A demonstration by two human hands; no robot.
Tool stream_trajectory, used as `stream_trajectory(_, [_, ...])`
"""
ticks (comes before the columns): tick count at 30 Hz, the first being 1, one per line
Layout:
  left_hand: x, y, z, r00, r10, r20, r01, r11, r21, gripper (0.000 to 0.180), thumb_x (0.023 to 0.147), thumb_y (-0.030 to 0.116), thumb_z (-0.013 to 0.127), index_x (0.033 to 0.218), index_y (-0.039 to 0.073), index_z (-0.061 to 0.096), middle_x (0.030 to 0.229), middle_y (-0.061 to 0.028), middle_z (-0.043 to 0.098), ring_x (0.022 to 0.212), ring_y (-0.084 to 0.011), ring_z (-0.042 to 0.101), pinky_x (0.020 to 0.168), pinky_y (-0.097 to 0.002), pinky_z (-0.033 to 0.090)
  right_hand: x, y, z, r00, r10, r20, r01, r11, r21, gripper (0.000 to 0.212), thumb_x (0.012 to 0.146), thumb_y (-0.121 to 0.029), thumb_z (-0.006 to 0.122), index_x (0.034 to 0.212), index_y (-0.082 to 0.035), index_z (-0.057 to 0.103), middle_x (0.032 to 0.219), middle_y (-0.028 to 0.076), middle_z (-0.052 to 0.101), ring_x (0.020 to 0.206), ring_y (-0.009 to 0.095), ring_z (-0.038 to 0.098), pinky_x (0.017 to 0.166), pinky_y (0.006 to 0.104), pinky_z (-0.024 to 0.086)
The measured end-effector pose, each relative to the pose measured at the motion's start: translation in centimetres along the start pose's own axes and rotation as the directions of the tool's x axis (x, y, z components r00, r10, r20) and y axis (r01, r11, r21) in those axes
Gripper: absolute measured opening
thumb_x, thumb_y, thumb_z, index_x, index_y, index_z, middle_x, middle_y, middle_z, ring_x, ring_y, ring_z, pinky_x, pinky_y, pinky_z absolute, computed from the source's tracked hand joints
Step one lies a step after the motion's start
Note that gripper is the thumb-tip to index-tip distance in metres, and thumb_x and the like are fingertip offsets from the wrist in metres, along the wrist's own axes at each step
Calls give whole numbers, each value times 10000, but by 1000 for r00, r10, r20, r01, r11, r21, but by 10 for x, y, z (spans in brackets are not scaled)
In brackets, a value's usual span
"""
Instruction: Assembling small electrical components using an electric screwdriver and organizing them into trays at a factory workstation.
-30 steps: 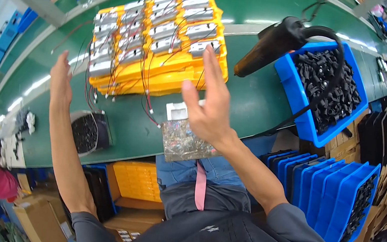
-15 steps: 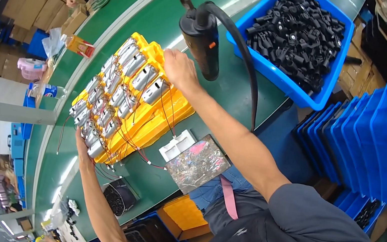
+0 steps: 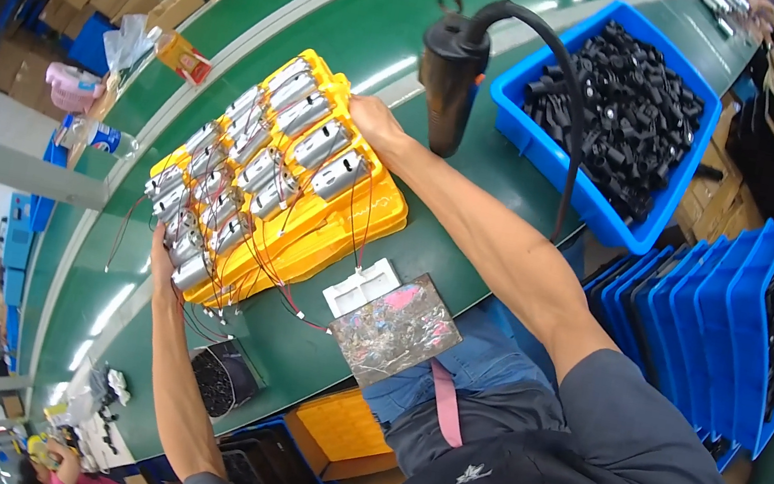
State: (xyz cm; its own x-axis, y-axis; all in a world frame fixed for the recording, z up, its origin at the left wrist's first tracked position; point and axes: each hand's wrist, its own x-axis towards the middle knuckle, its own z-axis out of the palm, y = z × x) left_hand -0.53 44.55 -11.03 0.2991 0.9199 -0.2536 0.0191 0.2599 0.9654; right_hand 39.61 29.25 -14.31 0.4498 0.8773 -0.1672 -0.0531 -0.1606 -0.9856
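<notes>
A yellow plastic tray (image 3: 386, 203) filled with silver cylindrical motors (image 3: 319, 143) rests on the green bench, seemingly on top of another like it. Thin red and black wires trail from the motors over the tray's near side. My left hand (image 3: 162, 259) grips the tray's left edge, its fingers partly hidden under the rim. At the far right corner, my right hand (image 3: 374, 123) is wrapped round the tray's edge. Close to my body lies a white two-slot fixture (image 3: 361, 287) next to a scuffed, tape-covered plate (image 3: 396, 330).
A black powered screwdriver (image 3: 451, 80) hangs beyond my right hand, its cable arching right. A blue bin (image 3: 526, 132) of black plastic parts sits at right, above stacked blue bins (image 3: 699, 317). A black container (image 3: 224, 378) of small parts stands left. Other people work around the bench.
My view has shifted, so the screwdriver and blue bin appear farther right. The tray has turned slightly and sits more evenly over the yellow layer below, with both hands still on it.
</notes>
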Motion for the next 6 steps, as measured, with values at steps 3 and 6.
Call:
stream_trajectory(3, [-30,18,38,993,-75,-95,86,990,115,462,905,379,502,1230,52,506,1104,-71,603,954,-178,604,838,-298,476,-6,2,-4,999,-37,0,36,980,197,479,866,-288,389,1213,7,537,1186,221,570,1130,338,526,885,387,417])
stream_trajectory(6, [-43,23,46,996,-77,-35,77,997,-5,487,893,398,512,1233,49,503,1124,-78,597,1001,-193,590,888,-302,448,-7,-5,-5,995,-96,-13,97,989,115,391,897,-237,437,1176,1,572,1095,120,630,946,212,610,808,317,478])
